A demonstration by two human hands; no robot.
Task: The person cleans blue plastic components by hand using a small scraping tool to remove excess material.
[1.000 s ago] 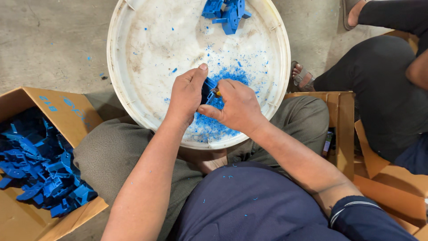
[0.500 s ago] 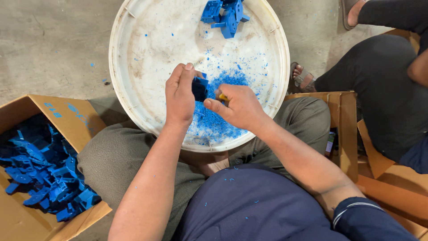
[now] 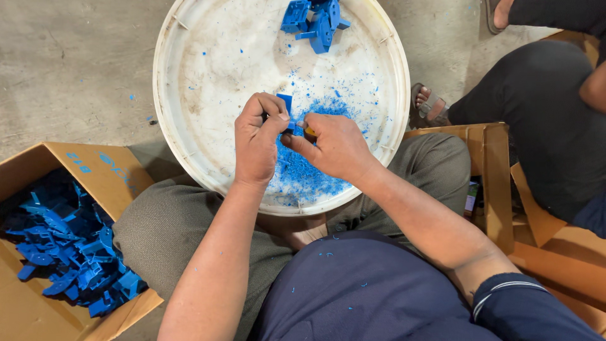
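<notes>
The left hand (image 3: pixel 257 144) is curled with thumb and fingers pinched tight on a small blue plastic part (image 3: pixel 287 106), which sticks up just above the thumb, over the middle of a large round white plastic tray (image 3: pixel 189 95). The right hand (image 3: pixel 334 146) sits just right of it, nearly touching; its fingers are folded around a small tool with a yellow-orange end (image 3: pixel 310 132), of which only a sliver shows, and its fingertip presses against the blue part from the right. Both hands are closed, then — the left clamped on the part, the right on the tool.

Beneath the hands, on the near half of the tray, lies a heap of fine blue plastic shavings (image 3: pixel 303 177), thinning into scattered flecks towards the far rim. At the far edge of the tray rests a small pile of blue plastic parts (image 3: pixel 315 19) of similar kind. The tray sits on the person's lap, its near rim over the grey-green trousers (image 3: pixel 151 227).

To the near left, on the concrete floor (image 3: pixel 69 63), an open brown cardboard box (image 3: pixel 95 161) holds many more blue plastic pieces (image 3: pixel 69 252). On the right sits another person in dark clothes (image 3: pixel 536 120), a sandalled foot (image 3: pixel 429 107) beside the tray — with brown cardboard panels (image 3: pixel 499 183) between the two people.
</notes>
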